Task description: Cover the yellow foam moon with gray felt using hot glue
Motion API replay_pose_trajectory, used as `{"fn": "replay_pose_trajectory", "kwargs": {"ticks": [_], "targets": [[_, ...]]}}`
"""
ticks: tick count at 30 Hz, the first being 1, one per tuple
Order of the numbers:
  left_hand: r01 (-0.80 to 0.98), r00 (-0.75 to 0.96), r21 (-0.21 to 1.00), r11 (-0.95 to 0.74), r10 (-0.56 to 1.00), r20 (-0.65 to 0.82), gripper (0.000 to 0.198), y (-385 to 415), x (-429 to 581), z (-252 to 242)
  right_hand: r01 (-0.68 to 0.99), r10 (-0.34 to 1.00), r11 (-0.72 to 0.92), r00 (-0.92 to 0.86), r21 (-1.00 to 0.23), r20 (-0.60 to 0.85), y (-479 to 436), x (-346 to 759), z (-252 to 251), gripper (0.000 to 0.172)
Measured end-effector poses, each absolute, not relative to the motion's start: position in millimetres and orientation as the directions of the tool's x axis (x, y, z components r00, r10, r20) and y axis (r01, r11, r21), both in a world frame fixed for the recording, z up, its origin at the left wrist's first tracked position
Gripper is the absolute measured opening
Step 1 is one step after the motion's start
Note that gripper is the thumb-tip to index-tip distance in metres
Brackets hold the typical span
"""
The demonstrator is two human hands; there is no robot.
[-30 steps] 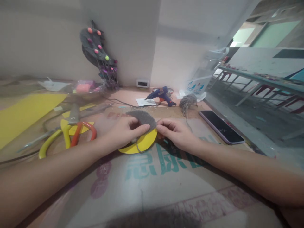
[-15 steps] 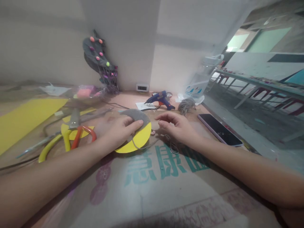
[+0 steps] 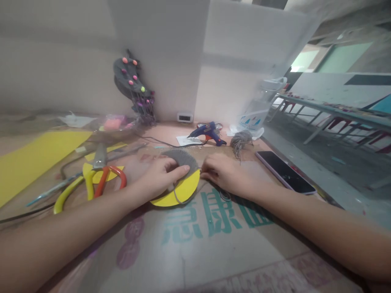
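My left hand grips a yellow paper shape with a rounded edge, thumb on top; its upper part is covered in grey yarn. A loose strand loops over the yellow part and runs to the right. At the shape's right edge, my right hand is closed in a pinch, seemingly on the yarn strand; its fingertips are partly hidden. Coils of the strand lie under that hand. Left of my left forearm are scissors with yellow and orange handles, on yellow paper scraps.
A blue glue gun rests behind my hands, beside a grey yarn bundle. A phone lies at right near the table edge. A grey crescent with coloured balls stands against the wall. Yellow sheet lies at left.
My right hand has come down to the shape's edge, and its fingers have closed from a loose, parted pose. My left hand keeps its hold on the shape. The view has shifted slightly.
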State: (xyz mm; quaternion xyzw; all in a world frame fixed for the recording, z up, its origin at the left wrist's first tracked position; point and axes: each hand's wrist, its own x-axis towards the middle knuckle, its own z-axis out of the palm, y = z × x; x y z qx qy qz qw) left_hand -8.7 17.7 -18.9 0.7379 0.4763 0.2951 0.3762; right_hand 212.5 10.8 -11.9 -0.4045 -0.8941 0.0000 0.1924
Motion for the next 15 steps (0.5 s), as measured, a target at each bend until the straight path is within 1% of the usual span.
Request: {"fn": "replay_pose_trajectory", "kwargs": {"ticks": [2, 5, 7, 9, 12, 13, 15], "targets": [[0.458, 0.401, 0.854, -0.247, 0.915, 0.050, 0.042, 17.7, -8.6, -18.9, 0.765, 0.768, 0.619, -0.545, -0.175, 0.337, 12.6, 214.8, -14.9, 0.013], [0.439, 0.433, 0.852, -0.285, 0.898, 0.078, 0.038, 16.6, -7.9, -17.2, 0.764, 0.771, 0.613, -0.522, -0.203, 0.364, 14.6, 219.0, -17.6, 0.032], [0.430, 0.441, 0.851, -0.302, 0.893, 0.094, 0.037, 15.8, -7.8, -16.6, 0.762, 0.767, 0.613, -0.509, -0.210, 0.392, 14.3, 222.4, -15.1, 0.041], [0.432, 0.424, 0.859, -0.275, 0.903, 0.076, 0.038, 15.2, -7.9, -16.6, 0.761, 0.769, 0.600, -0.464, -0.247, 0.439, 12.3, 225.9, -9.4, 0.038], [0.454, 0.375, 0.861, -0.228, 0.926, 0.048, 0.041, 14.0, -7.4, -15.3, 0.735, 0.773, 0.582, -0.367, -0.349, 0.517, 5.7, 229.1, -1.4, 0.033], [0.458, 0.366, 0.860, -0.227, 0.929, 0.050, 0.040, 13.5, -7.0, -14.3, 0.726, 0.772, 0.583, -0.354, -0.366, 0.528, 2.8, 229.3, -0.1, 0.033], [0.438, 0.370, 0.865, -0.244, 0.926, 0.074, 0.036, 12.6, -5.9, -11.9, 0.713, 0.754, 0.611, -0.392, -0.345, 0.527, -2.8, 228.8, -0.3, 0.033]]}}
